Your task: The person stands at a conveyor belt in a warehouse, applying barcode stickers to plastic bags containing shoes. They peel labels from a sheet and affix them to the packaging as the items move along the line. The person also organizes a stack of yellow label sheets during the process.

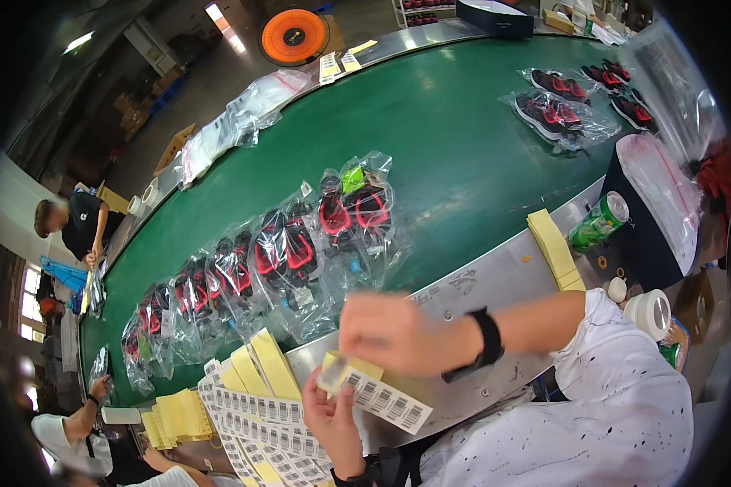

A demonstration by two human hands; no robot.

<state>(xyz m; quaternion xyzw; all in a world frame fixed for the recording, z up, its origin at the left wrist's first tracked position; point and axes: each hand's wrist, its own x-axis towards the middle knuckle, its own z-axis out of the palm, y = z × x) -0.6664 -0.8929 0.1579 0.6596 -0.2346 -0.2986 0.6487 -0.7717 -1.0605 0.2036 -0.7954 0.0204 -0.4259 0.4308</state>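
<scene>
My left hand holds a strip of white barcode labels on yellow backing, just above the metal rim of the belt. My right hand, blurred and wearing a black wristband, pinches the strip's upper left end, where a label corner curls up. Directly beyond my hands, a row of clear bags with red-and-black shoes lies overlapping on the green conveyor belt. Fanned sheets of barcode labels lie to the left of my left hand.
On the metal rim to the right are a yellow sheet stack, a green can and white tape rolls. More bagged shoes lie far right. An orange disc sits beyond the belt. Other people work at the left.
</scene>
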